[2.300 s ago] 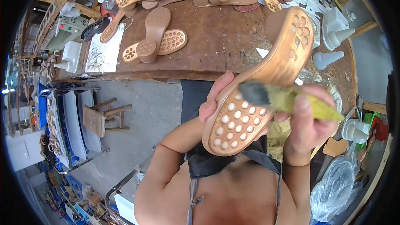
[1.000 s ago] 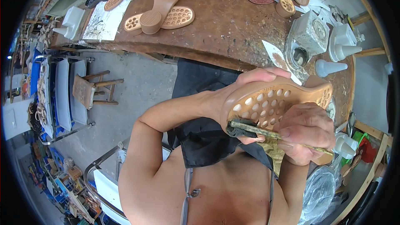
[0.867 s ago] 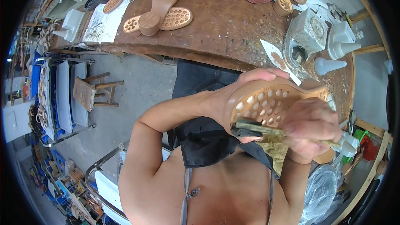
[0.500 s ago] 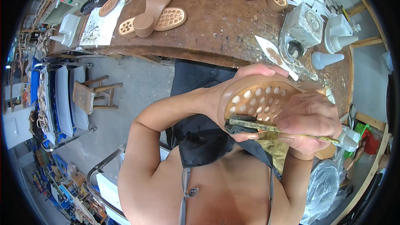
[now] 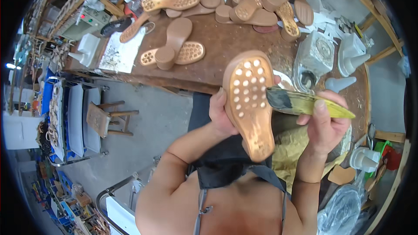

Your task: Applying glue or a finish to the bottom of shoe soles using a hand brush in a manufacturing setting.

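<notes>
My left hand (image 5: pixel 221 114) grips a tan shoe sole (image 5: pixel 257 132) by its left edge, the thumb near the rim. The sole stands nearly lengthwise, its rounded, hole-studded end away from me and its narrower end toward me. Between the fingers of my right hand (image 5: pixel 325 126) is a flat brush (image 5: pixel 307 103) with a yellow-green handle. Its dark, clotted tip meets the sole's right edge in view; whether it touches the surface I cannot tell. A brown workbench (image 5: pixel 213 56) lies behind, with a crossed pair of soles (image 5: pixel 177 39) on it.
More soles (image 5: pixel 250 6) are heaped at the bench's far side. To the right stand a grimy white container (image 5: pixel 318 52), a white squeeze bottle (image 5: pixel 352 52) and a pale nozzle (image 5: pixel 340 84). A wooden stool (image 5: pixel 100 119) and a wheeled rack (image 5: pixel 77 117) are on the left.
The sole has swung from slanted to nearly lengthwise, its holed face turned toward view. My right hand has drawn back from over it, and the brush now shows its broad side.
</notes>
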The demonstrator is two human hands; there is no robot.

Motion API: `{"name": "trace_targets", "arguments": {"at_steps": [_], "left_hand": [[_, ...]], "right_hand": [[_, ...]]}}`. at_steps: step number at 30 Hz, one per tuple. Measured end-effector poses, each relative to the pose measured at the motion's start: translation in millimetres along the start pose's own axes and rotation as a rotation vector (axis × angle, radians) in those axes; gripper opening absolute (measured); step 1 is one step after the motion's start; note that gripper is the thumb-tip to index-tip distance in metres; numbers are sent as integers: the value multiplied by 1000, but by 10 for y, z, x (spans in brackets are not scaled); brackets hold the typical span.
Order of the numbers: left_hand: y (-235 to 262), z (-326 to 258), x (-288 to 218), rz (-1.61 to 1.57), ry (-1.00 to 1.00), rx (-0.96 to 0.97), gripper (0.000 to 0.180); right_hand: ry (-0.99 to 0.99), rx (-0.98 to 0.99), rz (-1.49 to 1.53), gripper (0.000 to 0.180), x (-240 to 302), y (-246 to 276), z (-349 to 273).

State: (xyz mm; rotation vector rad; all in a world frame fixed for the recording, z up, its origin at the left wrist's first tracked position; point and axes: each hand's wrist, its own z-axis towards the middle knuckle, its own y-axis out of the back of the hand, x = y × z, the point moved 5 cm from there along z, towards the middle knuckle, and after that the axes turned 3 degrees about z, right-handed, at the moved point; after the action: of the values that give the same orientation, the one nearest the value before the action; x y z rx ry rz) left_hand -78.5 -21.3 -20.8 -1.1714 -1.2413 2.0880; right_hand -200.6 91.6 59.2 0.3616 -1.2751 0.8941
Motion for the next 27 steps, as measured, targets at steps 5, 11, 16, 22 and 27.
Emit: {"name": "trace_targets", "arguments": {"at_steps": [5,11,16,22,27], "left_hand": [[-127,-146,45,-153,-26,71,83],[-232,-91,26,-127,54,25,87],[-250,-37,45,-227,36,-61,100],[-164,-56,8,-116,141,-93,104],[5,19,-4,-71,124,-105,90]], "right_hand": [[179,131,-36,18,27,-362,19],[255,242,-309,20,41,-462,14],[319,336,-346,21,40,-483,-94],[313,425,-409,20,45,-484,-170],[194,404,-353,18,-75,-217,-165]]}}
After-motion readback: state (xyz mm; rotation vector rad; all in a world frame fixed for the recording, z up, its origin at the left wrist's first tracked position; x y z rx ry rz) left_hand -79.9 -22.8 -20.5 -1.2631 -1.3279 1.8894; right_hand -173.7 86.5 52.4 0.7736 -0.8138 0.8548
